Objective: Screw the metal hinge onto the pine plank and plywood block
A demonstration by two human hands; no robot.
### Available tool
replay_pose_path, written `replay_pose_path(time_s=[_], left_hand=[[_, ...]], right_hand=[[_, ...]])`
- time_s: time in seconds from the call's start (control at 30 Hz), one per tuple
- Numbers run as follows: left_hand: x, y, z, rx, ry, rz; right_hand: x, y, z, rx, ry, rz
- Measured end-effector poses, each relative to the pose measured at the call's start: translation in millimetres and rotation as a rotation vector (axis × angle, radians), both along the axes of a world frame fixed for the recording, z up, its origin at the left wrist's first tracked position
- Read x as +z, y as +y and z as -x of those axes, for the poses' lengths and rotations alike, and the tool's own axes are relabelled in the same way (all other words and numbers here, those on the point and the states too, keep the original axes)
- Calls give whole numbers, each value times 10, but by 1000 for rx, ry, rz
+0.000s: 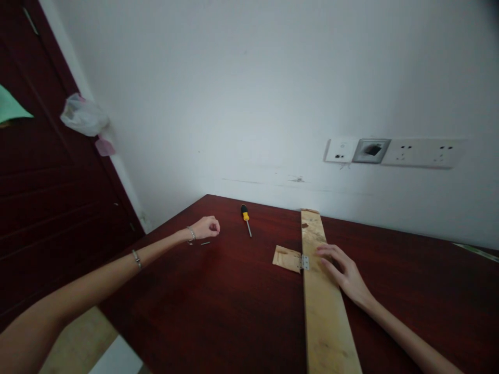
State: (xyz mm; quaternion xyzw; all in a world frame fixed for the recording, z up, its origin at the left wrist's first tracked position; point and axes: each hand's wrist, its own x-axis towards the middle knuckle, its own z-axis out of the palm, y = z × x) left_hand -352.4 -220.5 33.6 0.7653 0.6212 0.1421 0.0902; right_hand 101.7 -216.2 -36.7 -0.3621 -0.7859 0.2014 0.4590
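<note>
My left hand point(206, 227) hovers over or rests at the left side of the dark red table, its fingers curled together; whatever they may hold is hidden. Just below it lies a thin metal piece point(205, 243), too small to name. My right hand point(345, 270) lies with fingers apart on a long wooden plank point(325, 317), beside a silver hinge point(305, 262). That hinge joins the plank to a short wooden piece point(287, 258) sticking out to the left. Between my hands, nearer the wall, is a screwdriver point(245, 214) with a yellow and black handle.
The table point(234, 311) meets a white wall point(218, 104) carrying a row of sockets point(417, 152). A dark red door point(47, 182) stands at the left, with a white plastic bag point(83, 117) hanging by it. A flat item point(477, 252) lies at the right table edge.
</note>
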Motion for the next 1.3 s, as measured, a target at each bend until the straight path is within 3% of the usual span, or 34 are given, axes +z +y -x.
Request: replay_pose_path(time_s=[0.23, 0.5, 0.87, 1.07, 1.3], left_hand=[[-178, -171, 283, 83, 85, 108], [-241, -165, 357, 109, 178, 143], [-243, -162, 279, 169, 187, 98], [-121, 16, -81, 22, 62, -44], [-7, 397, -1097, -204, -209, -172]], right_hand=[[-52, 5, 9, 19, -32, -19], [-74, 17, -11, 28, -41, 4], [-74, 75, -57, -50, 187, 156], [2, 66, -21, -75, 175, 204], [291, 148, 128, -32, 209, 228]])
